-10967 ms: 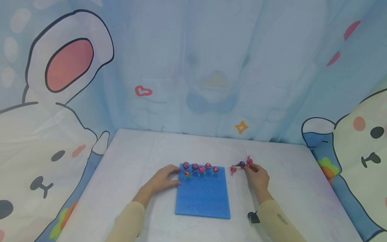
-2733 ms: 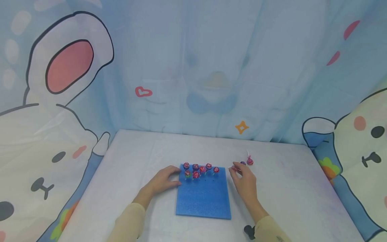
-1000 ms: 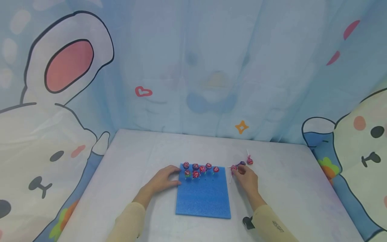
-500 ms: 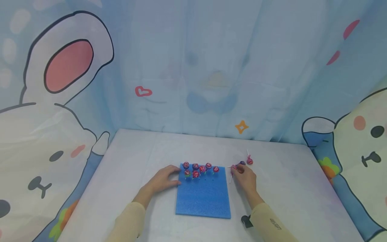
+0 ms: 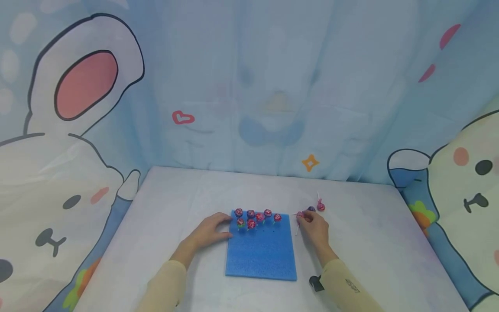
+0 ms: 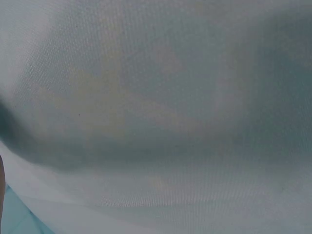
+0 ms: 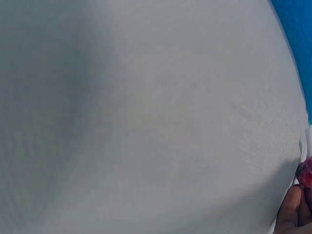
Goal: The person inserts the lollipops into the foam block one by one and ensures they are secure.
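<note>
A blue foam board [image 5: 260,255] lies flat on the table. Several red-wrapped lollipops [image 5: 251,224] stand upright in it near its far edge, with a couple of small dark holes beside the nearer row. My left hand [image 5: 209,232] rests at the board's left edge, thumb and fingers spread. To the right of the board, my right hand [image 5: 315,227] pinches a pink lollipop [image 5: 299,214] lying on the table; its white stick points towards me. The right wrist view catches the fingertips [image 7: 291,204] against the pink wrapper [image 7: 305,173]. The left wrist view shows mostly cloth.
Just beyond the right fingers lies a dark purple lollipop [image 5: 311,209], partly hidden. Another pink lollipop [image 5: 320,205] lies behind it, stick pointing away. A black object [image 5: 316,284] sits beside the right sleeve. A printed curtain [image 5: 273,86] hangs behind the table [image 5: 179,190].
Over the last seconds another lollipop came to stand in the board's nearer row. Lately my right hand has shifted slightly left and closed on the loose pink lollipop; my left hand stays put.
</note>
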Demonstrator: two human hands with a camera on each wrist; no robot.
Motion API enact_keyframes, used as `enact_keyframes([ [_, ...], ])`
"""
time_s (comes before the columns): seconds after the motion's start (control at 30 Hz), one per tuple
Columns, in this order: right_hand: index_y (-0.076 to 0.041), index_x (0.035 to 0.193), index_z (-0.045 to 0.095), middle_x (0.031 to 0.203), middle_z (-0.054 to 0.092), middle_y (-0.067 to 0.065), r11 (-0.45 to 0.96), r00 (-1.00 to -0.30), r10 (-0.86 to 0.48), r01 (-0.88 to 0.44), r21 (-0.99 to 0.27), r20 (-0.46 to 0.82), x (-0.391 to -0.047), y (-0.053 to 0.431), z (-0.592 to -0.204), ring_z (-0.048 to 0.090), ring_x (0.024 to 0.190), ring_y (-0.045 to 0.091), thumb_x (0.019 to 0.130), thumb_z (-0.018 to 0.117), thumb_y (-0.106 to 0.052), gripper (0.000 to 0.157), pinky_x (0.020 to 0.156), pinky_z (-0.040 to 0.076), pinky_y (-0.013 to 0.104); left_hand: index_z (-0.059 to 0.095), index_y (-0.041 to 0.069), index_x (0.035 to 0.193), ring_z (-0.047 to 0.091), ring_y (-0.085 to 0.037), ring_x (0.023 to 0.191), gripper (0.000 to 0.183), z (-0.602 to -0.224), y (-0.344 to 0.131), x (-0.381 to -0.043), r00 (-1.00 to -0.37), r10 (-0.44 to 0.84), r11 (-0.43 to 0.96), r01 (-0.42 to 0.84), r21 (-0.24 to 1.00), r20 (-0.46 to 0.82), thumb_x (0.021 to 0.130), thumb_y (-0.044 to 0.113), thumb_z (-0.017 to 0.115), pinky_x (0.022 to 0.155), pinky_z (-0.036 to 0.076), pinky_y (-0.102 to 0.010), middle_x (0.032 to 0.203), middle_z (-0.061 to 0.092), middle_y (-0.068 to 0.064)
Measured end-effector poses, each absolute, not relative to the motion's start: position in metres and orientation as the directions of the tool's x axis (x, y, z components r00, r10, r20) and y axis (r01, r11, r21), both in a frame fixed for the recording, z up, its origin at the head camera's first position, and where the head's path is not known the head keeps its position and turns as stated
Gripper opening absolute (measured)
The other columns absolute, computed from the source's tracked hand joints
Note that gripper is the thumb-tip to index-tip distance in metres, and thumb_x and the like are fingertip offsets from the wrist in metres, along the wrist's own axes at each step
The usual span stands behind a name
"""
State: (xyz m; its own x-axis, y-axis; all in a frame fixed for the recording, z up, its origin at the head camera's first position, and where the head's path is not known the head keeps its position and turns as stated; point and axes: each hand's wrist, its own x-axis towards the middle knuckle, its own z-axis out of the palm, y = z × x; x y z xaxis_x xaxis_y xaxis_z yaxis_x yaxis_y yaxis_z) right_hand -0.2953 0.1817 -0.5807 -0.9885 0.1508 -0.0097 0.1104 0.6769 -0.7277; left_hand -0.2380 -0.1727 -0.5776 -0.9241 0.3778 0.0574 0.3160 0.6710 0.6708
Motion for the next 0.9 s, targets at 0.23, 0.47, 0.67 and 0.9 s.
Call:
enact_keyframes([
  [0.23, 0.006, 0.122, 0.061, 0.108, 0.066, 0.024, 0.681, -0.988, 0.153, 0.115, -0.723, -0.013, -0.2960, 0.1808, -0.5815, 0.060, 0.099, 0.035, 0.094, 0.065, -0.022, 0.040, 0.090, 0.052, 0.047, 0.057, 0.008, 0.132, 0.051, -0.024, 0.128, 0.053, -0.5765, -0.1730, -0.2383, -0.922, 0.382, 0.676, 0.330, 0.659, 0.070, 0.087, 0.032, 0.074, 0.111, 0.039, -0.042, 0.132, 0.059, -0.006],
  [0.47, 0.006, 0.122, 0.061, 0.109, 0.065, 0.024, 0.674, -0.988, 0.156, 0.114, -0.730, -0.011, -0.2960, 0.1799, -0.5811, 0.059, 0.101, 0.036, 0.094, 0.065, -0.021, 0.039, 0.091, 0.052, 0.047, 0.057, 0.005, 0.131, 0.052, -0.025, 0.127, 0.053, -0.5765, -0.1735, -0.2378, -0.919, 0.387, 0.668, 0.339, 0.663, 0.081, 0.087, 0.031, 0.074, 0.110, 0.040, -0.043, 0.131, 0.060, -0.008],
  [0.67, 0.003, 0.123, 0.061, 0.114, 0.064, 0.023, 0.658, -0.980, 0.197, 0.151, -0.738, -0.025, -0.2959, 0.1779, -0.5810, 0.059, 0.106, 0.036, 0.095, 0.064, -0.022, 0.038, 0.094, 0.051, 0.047, 0.057, 0.009, 0.133, 0.051, -0.023, 0.128, 0.054, -0.5800, -0.1741, -0.2399, -0.922, 0.383, 0.682, 0.329, 0.653, 0.064, 0.087, 0.034, 0.074, 0.111, 0.039, -0.041, 0.132, 0.059, -0.005],
  [0.9, 0.002, 0.123, 0.060, 0.124, 0.060, 0.025, 0.593, -0.981, 0.191, 0.126, -0.796, -0.014, -0.2931, 0.1798, -0.5760, 0.060, 0.114, 0.038, 0.094, 0.066, -0.023, 0.039, 0.098, 0.050, 0.047, 0.057, 0.009, 0.132, 0.051, -0.024, 0.128, 0.055, -0.5802, -0.1744, -0.2398, -0.920, 0.386, 0.674, 0.330, 0.661, 0.066, 0.087, 0.035, 0.074, 0.111, 0.039, -0.042, 0.132, 0.059, -0.006],
])
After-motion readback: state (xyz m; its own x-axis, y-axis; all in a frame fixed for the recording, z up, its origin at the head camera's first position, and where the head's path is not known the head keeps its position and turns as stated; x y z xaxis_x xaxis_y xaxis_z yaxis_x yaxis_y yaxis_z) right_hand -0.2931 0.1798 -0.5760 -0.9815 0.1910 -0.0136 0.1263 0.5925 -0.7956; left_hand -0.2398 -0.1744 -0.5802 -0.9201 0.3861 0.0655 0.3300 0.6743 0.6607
